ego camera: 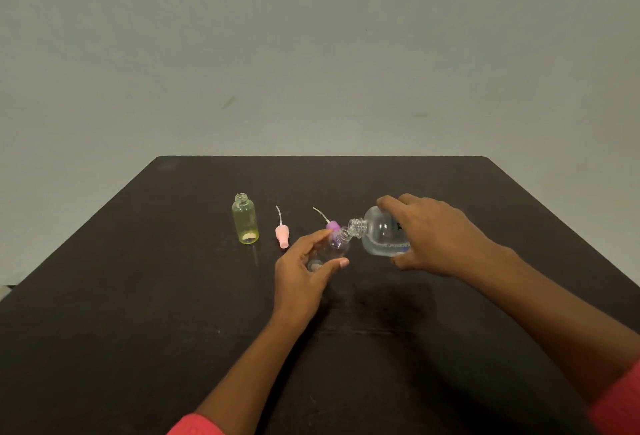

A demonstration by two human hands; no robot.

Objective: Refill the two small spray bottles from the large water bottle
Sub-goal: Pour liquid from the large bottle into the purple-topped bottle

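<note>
My right hand grips the large clear water bottle, tipped on its side with its open neck pointing left. That neck meets the open mouth of a small clear spray bottle, which my left hand holds tilted between thumb and fingers. A yellow small spray bottle stands upright and uncapped at the left. A pink spray head with its dip tube lies beside it. A purple spray head with its tube lies just behind the clear small bottle.
Everything rests on a dark table whose far edge meets a plain grey wall. The table's left edge runs diagonally near the frame's left side. Red sleeves show at the bottom corners.
</note>
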